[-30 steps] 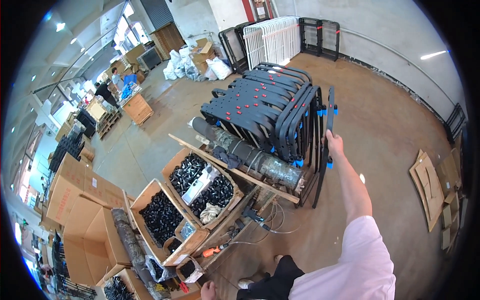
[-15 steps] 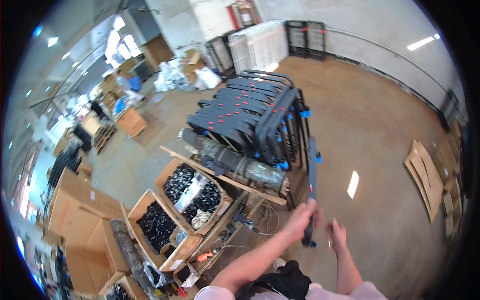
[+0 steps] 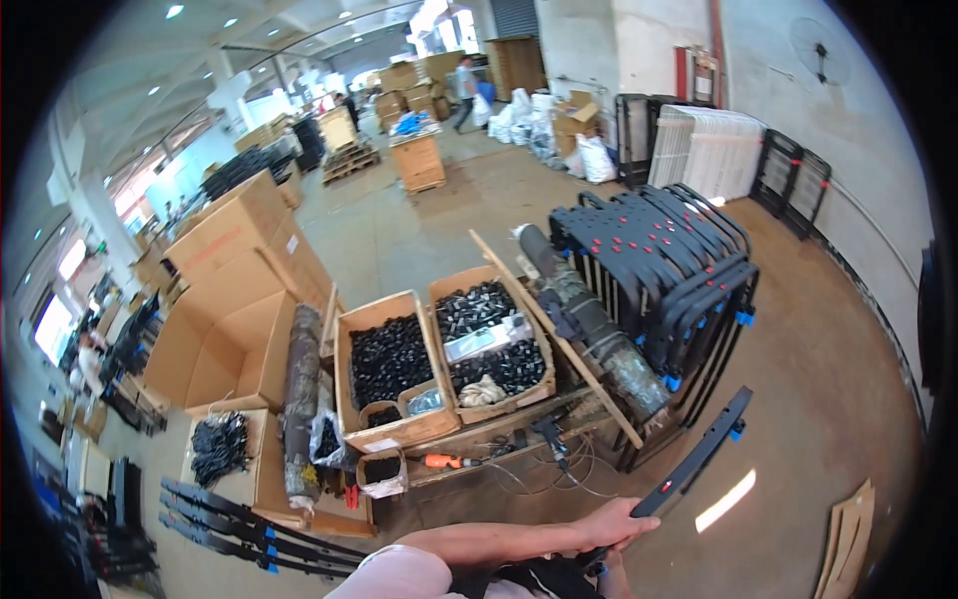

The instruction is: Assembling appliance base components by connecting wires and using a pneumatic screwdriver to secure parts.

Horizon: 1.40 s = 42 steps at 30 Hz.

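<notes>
My left hand [image 3: 611,523] is closed around a long black tubular frame piece [image 3: 696,459], seen nearly edge-on, with a red dot on its side and a blue fitting close to its far end. The piece slants up and away to the right. Just below the left hand is my right hand [image 3: 615,577], close to the lower end of the piece. Its fingers are mostly hidden, so its grip does not show. Beyond the hands stands a row of similar black frames [image 3: 654,235] with red dots on top and blue fittings on the legs.
Two cartons of small black parts [image 3: 387,357] [image 3: 479,309] sit on a wooden bench, beside a wrapped roll [image 3: 599,334] and a wooden strip [image 3: 559,339]. An orange-handled tool [image 3: 445,461] and a black power tool [image 3: 551,435] lie at its front. More black frames [image 3: 249,534] are lower left; flat cardboard [image 3: 846,539] lies right.
My view has swung left, so the bench and cartons sit nearer the middle. My right hand, apart from the piece before, is now close under the left, which still grips it.
</notes>
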Each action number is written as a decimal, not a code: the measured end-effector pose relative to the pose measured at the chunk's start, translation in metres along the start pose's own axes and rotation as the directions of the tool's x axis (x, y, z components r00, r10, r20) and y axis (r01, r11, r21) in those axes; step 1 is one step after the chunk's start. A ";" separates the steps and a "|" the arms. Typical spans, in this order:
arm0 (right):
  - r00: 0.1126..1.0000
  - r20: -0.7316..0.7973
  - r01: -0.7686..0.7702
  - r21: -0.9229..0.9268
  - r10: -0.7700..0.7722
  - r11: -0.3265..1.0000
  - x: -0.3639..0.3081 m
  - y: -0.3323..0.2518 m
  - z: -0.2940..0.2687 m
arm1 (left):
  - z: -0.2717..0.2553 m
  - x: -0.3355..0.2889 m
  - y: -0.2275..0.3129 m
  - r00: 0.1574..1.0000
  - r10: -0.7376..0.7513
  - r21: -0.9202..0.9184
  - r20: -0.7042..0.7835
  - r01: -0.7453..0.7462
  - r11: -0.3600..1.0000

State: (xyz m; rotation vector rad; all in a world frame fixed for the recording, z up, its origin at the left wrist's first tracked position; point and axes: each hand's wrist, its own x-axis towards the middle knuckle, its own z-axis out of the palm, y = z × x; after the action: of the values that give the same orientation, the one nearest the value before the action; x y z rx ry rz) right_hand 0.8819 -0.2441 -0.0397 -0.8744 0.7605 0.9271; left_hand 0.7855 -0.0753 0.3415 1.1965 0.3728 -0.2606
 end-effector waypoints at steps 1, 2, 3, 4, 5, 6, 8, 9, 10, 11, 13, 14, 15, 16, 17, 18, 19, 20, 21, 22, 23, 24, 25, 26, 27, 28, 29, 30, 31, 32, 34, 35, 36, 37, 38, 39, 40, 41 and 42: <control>1.000 -0.029 0.009 -0.008 -0.010 1.000 -0.005 0.008 0.003 | -0.014 -0.014 0.003 0.999 -0.004 0.005 0.042 0.004 1.000; 0.998 -0.061 0.021 -0.014 -0.022 1.000 -0.010 0.014 0.004 | -0.037 -0.024 0.004 1.000 0.004 -0.018 0.031 -0.004 1.000; 0.995 -0.092 0.034 -0.025 -0.036 0.999 -0.018 0.014 0.004 | -0.054 -0.043 0.016 1.000 0.016 -0.026 0.018 -0.015 1.000; 0.991 -0.119 0.055 -0.033 -0.059 0.998 -0.023 0.009 0.009 | -0.076 -0.052 0.014 0.999 0.047 -0.014 0.003 -0.047 0.999; 0.985 -0.149 0.078 -0.034 -0.082 0.996 -0.030 0.004 0.015 | -0.096 -0.067 0.022 0.998 0.057 0.021 -0.025 -0.056 0.998; 0.980 -0.147 0.139 0.029 -0.134 0.990 -0.046 -0.006 0.038 | -0.118 -0.095 0.030 0.994 0.100 0.047 -0.051 -0.098 0.994; 0.954 -0.134 0.273 0.028 -0.267 0.961 -0.114 -0.032 0.105 | -0.165 -0.154 0.028 0.963 0.165 0.096 -0.215 -0.147 0.984; 0.922 -0.134 0.366 -0.010 -0.364 0.930 -0.146 -0.041 0.123 | -0.182 -0.174 0.026 0.934 0.189 0.031 -0.303 -0.189 0.982; 0.890 0.137 0.441 -0.025 -0.434 0.897 -0.154 -0.059 0.121 | -0.198 -0.192 0.021 0.857 0.217 0.049 -0.468 -0.220 0.974; 0.791 0.413 0.506 -0.027 -0.452 0.862 -0.162 -0.078 0.123 | -0.221 -0.210 0.004 0.795 0.276 0.006 -0.540 -0.325 0.946; 0.603 0.427 0.725 0.059 -0.674 0.686 -0.211 -0.104 0.189 | -0.248 -0.241 -0.014 0.523 0.282 -0.009 -0.804 -0.485 0.874; 0.594 0.379 0.740 0.089 -0.709 0.667 -0.216 -0.139 0.200 | -0.266 -0.249 -0.023 0.393 0.286 0.062 -0.874 -0.494 0.867; 0.573 0.317 0.766 0.123 -0.756 0.632 -0.228 -0.161 0.220 | -0.288 -0.258 -0.033 0.240 0.281 0.137 -0.929 -0.483 0.865; 0.498 0.419 0.794 0.132 -0.759 0.594 -0.243 -0.176 0.238 | -0.307 -0.264 -0.037 0.122 0.245 0.159 -0.962 -0.477 0.864; 0.418 0.513 0.817 0.148 -0.749 0.557 -0.256 -0.185 0.258 | -0.325 -0.276 -0.044 0.006 0.204 0.178 -0.979 -0.464 0.868; 0.440 0.536 0.802 0.127 -0.720 0.584 -0.260 -0.186 0.281 | -0.350 -0.299 -0.068 -0.082 0.217 0.231 -0.973 -0.388 0.892; 0.448 0.574 0.832 0.013 -0.685 0.555 -0.262 -0.184 0.304 | -0.369 -0.326 -0.088 -0.114 0.180 0.211 -0.977 -0.401 0.891; 0.456 0.604 0.857 -0.100 -0.654 0.505 -0.263 -0.175 0.324 | -0.378 -0.350 -0.105 -0.103 0.121 0.154 -0.987 -0.420 0.894; 0.465 0.610 0.853 -0.115 -0.642 0.509 -0.261 -0.153 0.345 | -0.391 -0.373 -0.117 -0.093 0.072 0.106 -0.993 -0.441 0.891; 0.506 0.616 0.833 -0.165 -0.604 0.528 -0.257 -0.121 0.368 | -0.407 -0.398 -0.138 -0.126 0.044 0.095 -0.991 -0.428 0.899; 0.546 0.619 0.810 -0.218 -0.564 0.544 -0.255 -0.089 0.389 | -0.422 -0.424 -0.164 -0.174 0.025 0.086 -0.984 -0.352 0.932; 0.525 0.659 0.829 -0.253 -0.539 0.499 -0.251 -0.061 0.408 | -0.433 -0.443 -0.181 -0.155 -0.037 0.020 -0.987 -0.352 0.936; 0.531 0.665 0.824 -0.264 -0.525 0.501 -0.251 -0.030 0.425 | -0.441 -0.464 -0.198 -0.139 -0.100 -0.046 -0.985 -0.352 0.935; 0.571 0.662 0.797 -0.305 -0.485 0.522 -0.254 -0.001 0.441 | -0.451 -0.480 -0.214 -0.176 -0.092 -0.040 -0.980 -0.280 0.959; 0.608 0.651 0.771 -0.347 -0.455 0.534 -0.252 0.018 0.450 | -0.459 -0.488 -0.218 -0.169 -0.103 -0.052 -0.980 -0.282 0.958; 0.632 0.612 0.762 -0.379 -0.475 0.525 -0.246 0.031 0.452 | -0.466 -0.492 -0.218 -0.164 -0.127 -0.083 -0.978 -0.252 0.964; 0.632 0.604 0.765 -0.386 -0.485 0.515 -0.239 0.039 0.453 | -0.474 -0.495 -0.217 -0.157 -0.148 -0.111 -0.977 -0.223 0.969; 0.687 0.577 0.716 -0.433 -0.441 0.548 -0.230 0.043 0.453 | -0.483 -0.503 -0.226 -0.156 -0.149 -0.125 -0.976 -0.156 0.980; 0.736 0.539 0.667 -0.475 -0.410 0.574 -0.221 0.045 0.451 | -0.491 -0.508 -0.234 -0.133 -0.150 -0.129 -0.980 -0.154 0.980; 0.773 0.523 0.625 -0.527 -0.360 0.576 -0.205 0.045 0.448 | -0.499 -0.511 -0.242 -0.203 -0.077 -0.084 -0.976 0.030 0.996; 0.833 0.414 0.554 -0.633 -0.368 0.541 -0.176 0.045 0.434 | -0.512 -0.499 -0.235 -0.254 0.017 -0.064 -0.967 0.308 0.949; 0.874 0.324 0.485 -0.636 -0.362 0.600 -0.180 0.057 0.438 | -0.504 -0.496 -0.213 -0.261 0.027 -0.085 -0.965 0.407 0.909; 0.901 0.330 0.434 -0.662 -0.283 0.611 -0.165 0.059 0.433 | -0.495 -0.498 -0.210 -0.311 0.211 0.020 -0.927 0.520 0.854; 0.939 0.304 0.330 -0.676 -0.159 0.658 -0.151 0.062 0.431 | -0.494 -0.509 -0.215 -0.292 0.186 -0.012 -0.938 0.564 0.826; 0.957 0.281 0.239 -0.647 -0.065 0.724 -0.129 0.067 0.425 | -0.496 -0.515 -0.233 -0.317 0.229 0.005 -0.920 0.576 0.818; 0.959 0.274 0.236 -0.627 -0.072 0.742 -0.113 0.075 0.418 | -0.500 -0.513 -0.247 -0.345 0.273 0.021 -0.898 0.587 0.809; 0.961 0.262 0.231 -0.606 -0.083 0.761 -0.100 0.077 0.408 | -0.501 -0.503 -0.245 -0.326 0.288 0.043 -0.900 0.592 0.805; 0.961 0.255 0.243 -0.579 -0.111 0.778 -0.087 0.072 0.398 | -0.501 -0.497 -0.242 -0.313 0.301 0.060 -0.901 0.598 0.799; 0.947 0.299 0.294 -0.662 -0.117 0.689 -0.078 0.069 0.389 | -0.501 -0.492 -0.244 -0.291 0.322 0.086 -0.901 0.607 0.790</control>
State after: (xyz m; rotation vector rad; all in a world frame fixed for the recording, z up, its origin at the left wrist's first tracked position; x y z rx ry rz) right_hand 0.8561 0.0936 0.1786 -1.4568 0.0579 1.1062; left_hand 0.1707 0.3101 0.1791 1.7677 2.2680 0.6437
